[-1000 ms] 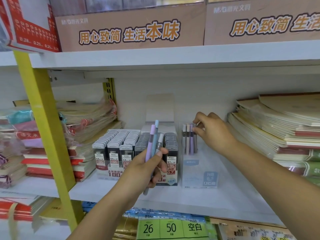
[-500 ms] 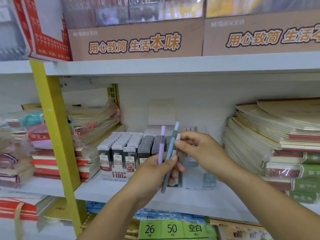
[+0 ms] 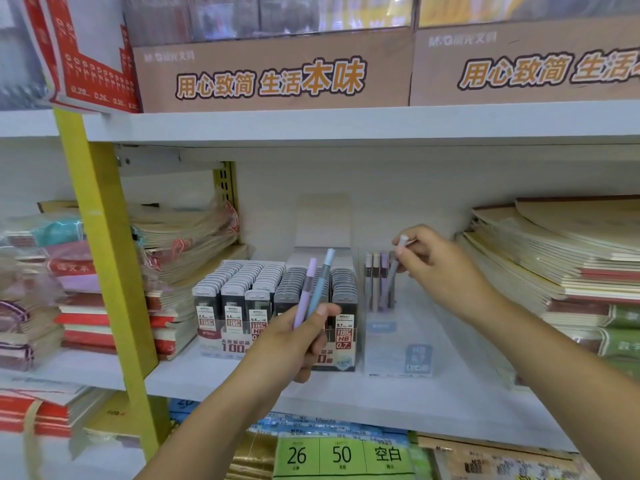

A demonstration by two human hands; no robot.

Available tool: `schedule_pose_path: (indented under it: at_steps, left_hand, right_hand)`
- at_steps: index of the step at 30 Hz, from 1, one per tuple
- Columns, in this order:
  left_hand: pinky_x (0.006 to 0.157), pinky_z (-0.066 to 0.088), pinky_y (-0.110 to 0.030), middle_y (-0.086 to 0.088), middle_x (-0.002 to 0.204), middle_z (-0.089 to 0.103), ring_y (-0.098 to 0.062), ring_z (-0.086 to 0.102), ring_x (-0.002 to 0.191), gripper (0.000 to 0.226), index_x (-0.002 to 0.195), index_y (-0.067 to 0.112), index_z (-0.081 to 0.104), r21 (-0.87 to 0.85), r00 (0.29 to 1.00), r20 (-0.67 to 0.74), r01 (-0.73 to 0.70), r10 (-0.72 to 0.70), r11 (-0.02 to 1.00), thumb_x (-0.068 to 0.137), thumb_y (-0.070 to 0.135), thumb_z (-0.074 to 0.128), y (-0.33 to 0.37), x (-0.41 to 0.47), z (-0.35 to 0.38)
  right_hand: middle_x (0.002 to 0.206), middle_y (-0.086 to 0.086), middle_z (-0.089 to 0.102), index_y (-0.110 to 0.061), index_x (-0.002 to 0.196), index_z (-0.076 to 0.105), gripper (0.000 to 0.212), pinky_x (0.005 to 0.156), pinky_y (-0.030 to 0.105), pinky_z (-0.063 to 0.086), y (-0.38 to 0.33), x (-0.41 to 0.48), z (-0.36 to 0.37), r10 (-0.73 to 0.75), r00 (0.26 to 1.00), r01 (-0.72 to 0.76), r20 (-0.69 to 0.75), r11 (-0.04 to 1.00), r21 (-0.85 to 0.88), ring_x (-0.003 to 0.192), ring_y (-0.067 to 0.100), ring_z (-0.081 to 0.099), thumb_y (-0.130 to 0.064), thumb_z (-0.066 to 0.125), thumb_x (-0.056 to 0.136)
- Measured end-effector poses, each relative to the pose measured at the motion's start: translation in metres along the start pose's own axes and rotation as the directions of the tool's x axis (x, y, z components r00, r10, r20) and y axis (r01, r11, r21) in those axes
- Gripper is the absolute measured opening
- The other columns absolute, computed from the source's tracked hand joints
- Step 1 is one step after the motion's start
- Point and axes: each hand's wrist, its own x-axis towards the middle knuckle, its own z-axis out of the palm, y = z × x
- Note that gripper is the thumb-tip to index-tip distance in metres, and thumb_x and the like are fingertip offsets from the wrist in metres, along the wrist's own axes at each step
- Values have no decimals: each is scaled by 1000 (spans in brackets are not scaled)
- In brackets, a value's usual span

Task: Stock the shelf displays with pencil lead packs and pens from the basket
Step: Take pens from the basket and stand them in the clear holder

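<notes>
Spanning the whole view, a white shelf (image 3: 450,403) carries the stock, with another white board (image 3: 346,123) above it. On that upper board stand two brown cardboard boxes (image 3: 270,77) printed with orange characters. A yellow upright (image 3: 104,237) runs down the left side. Notebook stacks (image 3: 561,254) fill the right end of the shelf, and wrapped notebook bundles (image 3: 183,237) lie piled on the left, behind the upright.

Between these piles, at the middle of the shelf, sit the pencil lead packs (image 3: 235,289), ranked upright in tight rows inside their trays, labels facing forward. Just to their right stands a clear pen display (image 3: 394,341), with a few pastel pens (image 3: 375,278) upright at its back.

The left hand (image 3: 294,344) hovers in front of the lead packs, fingers curled around two pens: a purple pen (image 3: 306,292) and a blue pen (image 3: 322,278), both slanting up and to the right. The right hand (image 3: 440,268) reaches over the clear display and pinches a grey pen (image 3: 394,271) near its white top, between thumb and fingertips. That pen tilts slightly, its lower end down beside the standing pens; whether it touches the display floor cannot be told.

Green price labels (image 3: 343,455) show below the shelf edge.
</notes>
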Motion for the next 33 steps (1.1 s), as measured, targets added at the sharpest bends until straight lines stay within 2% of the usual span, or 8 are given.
schedule_pose_path:
  at_steps: [11,16,19,24,26,28,30,33]
  left_hand:
    - [42,29,-19,4,62,48,-8,31,47,25,97,34,76,-26,1000,-27,-8,7,1000,103,35,51,-1,1,-2]
    - [43,30,-19,6,63,48,-7,32,47,25,97,39,76,6,1000,-17,-12,12,1000,102,37,51,-1,1,-3]
    - [43,30,-19,5,64,50,-8,31,47,24,98,40,75,6,1000,2,-15,15,1000,102,37,52,0,0,-1]
    - [44,30,-19,5,62,49,-8,33,46,22,102,43,74,41,999,22,-32,31,999,102,37,52,2,-4,1]
    - [44,29,-19,6,61,49,-7,33,46,21,103,43,74,43,999,38,-39,37,998,102,37,54,3,-4,3]
    - [44,29,-18,7,61,49,-7,33,46,21,103,42,75,40,998,49,-42,40,998,101,37,54,5,-1,8]
    - [44,29,-18,7,61,49,-7,33,46,19,103,39,75,54,997,64,-45,41,998,101,36,56,6,2,16]
    - [43,29,-18,6,65,54,-7,35,47,22,113,24,68,56,997,74,-34,30,998,100,39,56,6,5,25]
  right_hand:
    - [78,0,72,-40,89,53,16,76,45,57,7,2,27,-50,991,55,128,998,-35,74,18,70,-27,54,97]
    - [71,-1,71,-43,98,38,28,68,39,57,5,3,34,-77,990,90,122,990,-106,66,12,68,-23,58,96]
    - [67,-1,66,-33,96,46,20,62,28,54,8,3,39,-55,994,70,93,982,-176,65,17,67,-24,64,93]
    - [96,-2,57,-20,118,61,25,67,17,36,-7,0,38,-81,994,104,72,897,-430,78,9,52,-26,60,95]
    - [98,-8,53,-26,121,62,26,70,7,35,-21,-8,31,-88,996,82,-11,967,-242,80,2,52,-30,57,96]
    - [97,-12,66,-37,116,62,22,69,1,40,-39,-18,24,21,997,-32,73,988,154,85,-5,59,-36,57,95]
    - [95,-10,74,-38,115,61,22,68,5,47,-51,-27,23,58,970,-146,236,915,377,86,-4,67,-31,60,95]
    - [83,6,76,-23,107,62,18,60,22,55,-58,-25,12,103,987,-154,122,819,553,70,13,71,-11,61,94]
